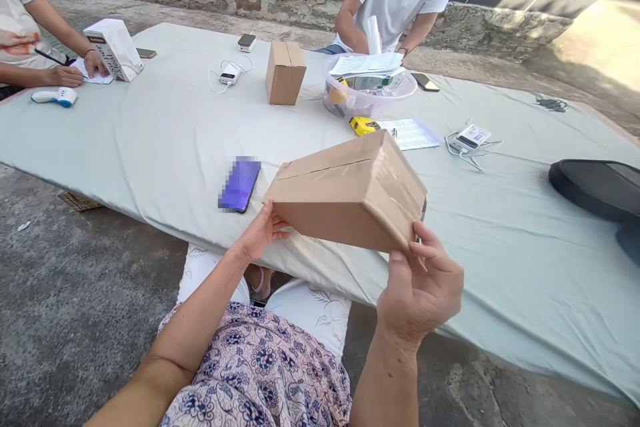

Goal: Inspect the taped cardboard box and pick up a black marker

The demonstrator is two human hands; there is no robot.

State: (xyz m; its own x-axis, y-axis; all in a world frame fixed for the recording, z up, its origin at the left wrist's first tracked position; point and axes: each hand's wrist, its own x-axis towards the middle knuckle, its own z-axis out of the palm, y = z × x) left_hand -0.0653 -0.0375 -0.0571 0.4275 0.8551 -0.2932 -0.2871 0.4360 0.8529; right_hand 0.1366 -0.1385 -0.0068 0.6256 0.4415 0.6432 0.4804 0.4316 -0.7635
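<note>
I hold a taped brown cardboard box (pixel 350 190) tilted in the air above the near edge of the cloth-covered table (pixel 165 140). My left hand (pixel 261 230) grips its lower left end, thumb on the front face. At the lower right corner my right hand (pixel 420 287) clasps the box with its fingers curled round the edge. A purple phone (pixel 240 183) lies flat on the cloth just left of the box.
A smaller cardboard box (pixel 285 71), a clear bowl (pixel 370 90) with papers, a yellow tape measure (pixel 363 125), a printed sheet (pixel 410 133) and chargers lie further back. Two other people sit at the far side. A black object (pixel 597 187) rests at right.
</note>
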